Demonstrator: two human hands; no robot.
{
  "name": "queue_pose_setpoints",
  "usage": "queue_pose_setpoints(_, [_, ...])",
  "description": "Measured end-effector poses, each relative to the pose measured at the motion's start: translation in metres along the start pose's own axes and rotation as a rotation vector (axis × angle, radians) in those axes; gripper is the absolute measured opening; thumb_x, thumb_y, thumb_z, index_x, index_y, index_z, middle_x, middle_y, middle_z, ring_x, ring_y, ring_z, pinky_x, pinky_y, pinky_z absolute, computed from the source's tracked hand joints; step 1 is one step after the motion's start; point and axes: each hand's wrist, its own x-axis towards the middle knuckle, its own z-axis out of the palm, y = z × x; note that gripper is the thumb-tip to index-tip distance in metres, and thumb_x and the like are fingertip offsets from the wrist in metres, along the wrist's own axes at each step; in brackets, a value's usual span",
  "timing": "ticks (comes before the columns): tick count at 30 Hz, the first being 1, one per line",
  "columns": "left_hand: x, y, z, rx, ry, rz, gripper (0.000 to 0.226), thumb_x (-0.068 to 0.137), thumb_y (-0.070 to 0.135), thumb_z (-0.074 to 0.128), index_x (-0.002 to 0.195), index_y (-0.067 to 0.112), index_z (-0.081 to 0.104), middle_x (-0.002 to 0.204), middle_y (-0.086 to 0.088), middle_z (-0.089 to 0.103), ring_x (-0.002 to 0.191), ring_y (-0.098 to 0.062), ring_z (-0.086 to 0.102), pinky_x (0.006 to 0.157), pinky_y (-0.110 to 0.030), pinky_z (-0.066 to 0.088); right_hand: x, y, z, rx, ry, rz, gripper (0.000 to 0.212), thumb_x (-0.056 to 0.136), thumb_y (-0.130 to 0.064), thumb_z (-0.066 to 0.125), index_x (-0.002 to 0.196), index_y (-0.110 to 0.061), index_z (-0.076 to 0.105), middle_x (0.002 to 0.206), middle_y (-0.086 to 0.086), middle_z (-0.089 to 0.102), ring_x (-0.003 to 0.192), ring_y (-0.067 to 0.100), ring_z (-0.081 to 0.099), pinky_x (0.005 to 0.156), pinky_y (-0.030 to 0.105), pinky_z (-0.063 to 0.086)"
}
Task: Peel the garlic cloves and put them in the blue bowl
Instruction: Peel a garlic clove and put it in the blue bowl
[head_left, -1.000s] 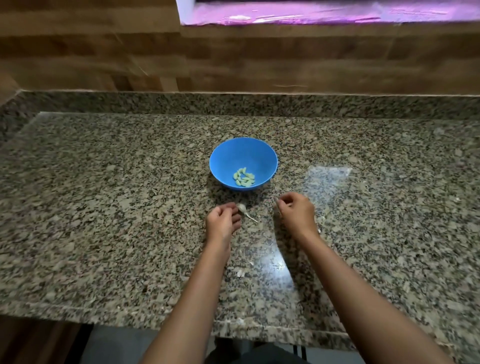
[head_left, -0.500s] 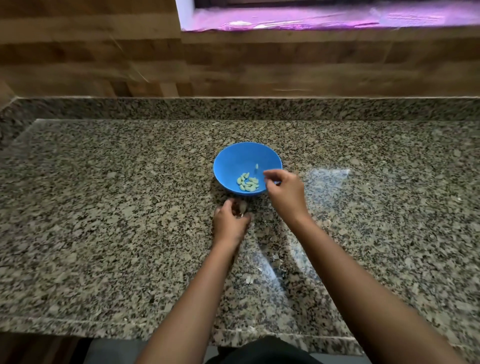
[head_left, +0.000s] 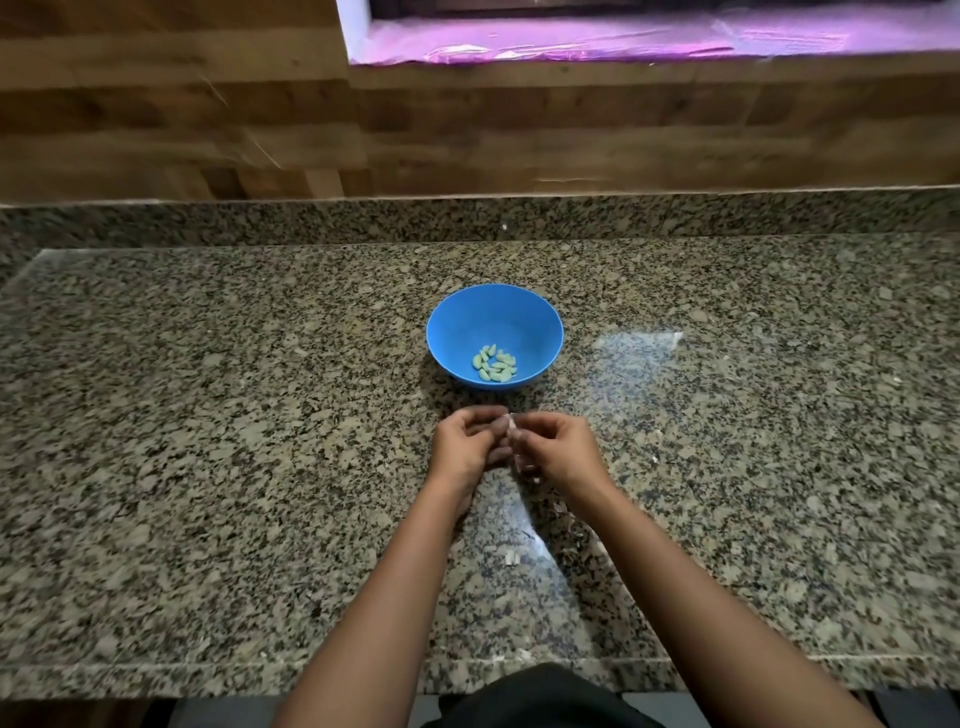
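Just short of the blue bowl (head_left: 452, 332), the left hand (head_left: 462, 449) and right hand (head_left: 558, 449) pinched one garlic clove (head_left: 511, 425) in curled fingers (head_left: 540, 422) above the bench (head_left: 208, 415), where tearing the skin from its tip seemed best.

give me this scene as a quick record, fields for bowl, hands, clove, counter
bowl: blue bowl, upright on the granite counter, just beyond the hands
in bowl: small heap of peeled cloves
left hand: pinches a garlic clove
right hand: pinches the same clove
counter litter: skin scraps between the forearms
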Motion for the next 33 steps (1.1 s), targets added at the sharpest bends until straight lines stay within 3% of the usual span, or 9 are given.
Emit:
queue_pose_setpoints(4, [-0.002,0.005,-0.003,-0.054,-0.067,-0.011,0.011,0.084,-0.004,0.061,0.091,0.004,0.064,0.073,-0.007,0.07,0.062,-0.012,0.067,0.061,-0.02,0.056,-0.002,-0.003,-0.002,-0.036,0.054,-0.048,0.014,0.086,-0.004,0.063,0.097,0.003,0.068,0.079,0.015,0.069,0.057,0.012,0.063,0.052,0.021,0.052])
queue_pose_setpoints(10, [-0.007,0.015,0.002,-0.052,-0.095,-0.005,0.013,0.08,-0.006,0.066,0.089,0.003,0.068,0.073,-0.006,0.072,0.066,-0.014,0.067,0.065,-0.02,0.056,-0.006,-0.005,-0.002,-0.254,0.163,-0.227,0.015,0.084,-0.019,0.068,0.094,-0.01,0.063,0.082,0.004,0.068,0.074,0.015,0.067,0.065,0.028,0.058])
queue_pose_setpoints(18, [-0.009,0.017,0.007,0.06,-0.08,0.001,0.012,0.077,-0.007,0.068,0.086,0.001,0.065,0.078,-0.011,0.069,0.069,-0.018,0.067,0.065,-0.023,0.057,-0.006,0.002,-0.006,-0.426,0.152,-0.316,0.012,0.086,-0.02,0.064,0.093,-0.01,0.063,0.081,0.002,0.065,0.076,0.018,0.065,0.069,0.037,0.057])
queue_pose_setpoints(21, [-0.01,0.019,0.007,0.093,-0.081,-0.031,0.011,0.078,-0.006,0.068,0.084,0.002,0.062,0.079,-0.011,0.066,0.071,-0.02,0.065,0.069,-0.025,0.055,-0.006,0.003,-0.01,-0.4,0.117,-0.285,0.011,0.087,-0.018,0.064,0.095,-0.01,0.063,0.083,0.006,0.067,0.078,0.021,0.066,0.069,0.034,0.057])
queue_pose_setpoints(26, [-0.008,0.027,0.004,0.06,-0.138,-0.1,0.011,0.081,-0.005,0.065,0.087,0.003,0.062,0.085,-0.01,0.065,0.072,-0.016,0.063,0.061,-0.017,0.054,-0.003,-0.007,-0.017,-0.361,-0.006,-0.255,0.013,0.086,-0.018,0.066,0.097,-0.01,0.063,0.082,0.002,0.066,0.072,0.011,0.062,0.061,0.017,0.053])
queue_pose_setpoints(31, [-0.009,0.021,0.008,0.089,-0.113,-0.117,0.009,0.083,-0.005,0.063,0.088,0.002,0.061,0.083,-0.012,0.065,0.07,-0.017,0.064,0.056,-0.019,0.053,-0.002,0.0,-0.014,-0.548,0.041,-0.339,0.008,0.086,-0.015,0.064,0.093,-0.012,0.061,0.083,0.002,0.064,0.075,0.017,0.063,0.067,0.029,0.056])
queue_pose_setpoints(33, [-0.009,0.018,0.007,0.116,-0.091,-0.124,0.009,0.083,-0.006,0.062,0.085,0.002,0.062,0.081,-0.012,0.065,0.067,-0.017,0.064,0.056,-0.019,0.054,-0.004,0.004,-0.01,-0.66,0.04,-0.416,0.009,0.087,-0.014,0.062,0.094,-0.009,0.059,0.086,0.001,0.061,0.076,0.015,0.059,0.068,0.025,0.053])
